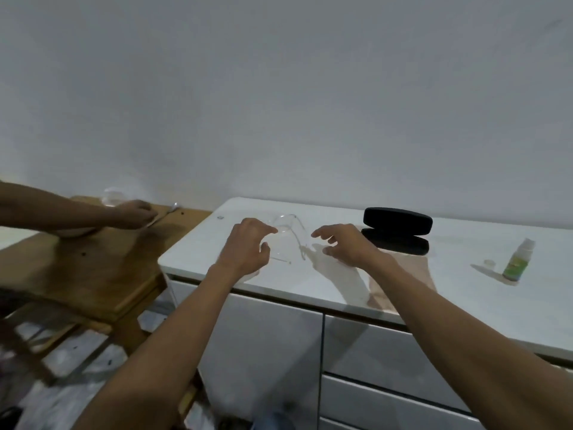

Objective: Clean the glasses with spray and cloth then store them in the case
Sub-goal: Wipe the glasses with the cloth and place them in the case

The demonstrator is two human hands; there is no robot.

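Clear-framed glasses [286,227] sit at the far left of the white cabinet top [310,287], temples unfolded toward me. My left hand [248,248] pinches the left lens between fingertips and thumb. My right hand [344,243] hovers just right of the glasses, fingers apart, holding nothing. A black hard case [397,232] lies open behind my right hand. What looks like a thin beige cloth [403,274] lies flat in front of the case, partly under my right forearm. A small green-labelled spray bottle [516,262] stands at the right with its clear cap [489,262] beside it.
A wooden table [93,268] stands lower, left of the cabinet. Another person's arm [93,217] reaches across it to a white bowl [73,232], near a spoon [169,212] and a clear container [113,195]. A white wall runs behind. Cabinet doors and drawers lie below the front edge.
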